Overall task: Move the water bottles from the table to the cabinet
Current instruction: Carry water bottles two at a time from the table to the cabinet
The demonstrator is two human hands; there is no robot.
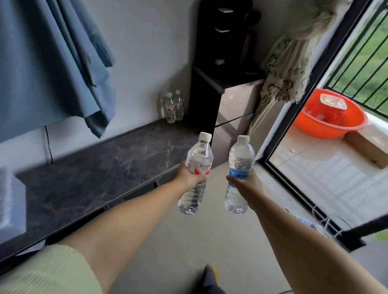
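1. Step in hand, as I judge it: carrying two water bottles toward the cabinet top (102, 164), the dark marbled surface that runs ahead and to the left of both hands. Neither bottle is set down yet.

2. My left hand (190, 174) grips the red-label bottle (197, 174) around its middle, fingers wrapped over the label. The bottle is upright with a slight lean, cap up, and touches nothing else.

3. My right hand (246, 184) grips the blue-label bottle (240, 174) at the label band, fingers curled round its far side. It too is upright, just beside the other bottle but apart from it.

4. Both forearms are stretched forward, roughly parallel, with the hands level with each other. The left hand is over the front edge of the cabinet top; the right hand is off to its side, above the floor.

5. Two standing bottles (173, 107) are already on the far end of the surface, well ahead of the left hand, against the wall beside a black unit (204, 98).

6. To do this well, I judge I should:
   - swing both hands left and forward over the surface;
   - lower each bottle flat on its base near the standing pair;
   - leave a gap so the arriving bottles do not knock them;
   - release one hand at a time.

7. Risk: these thin bottles flex under a squeeze, so a moderate grip is advisable.
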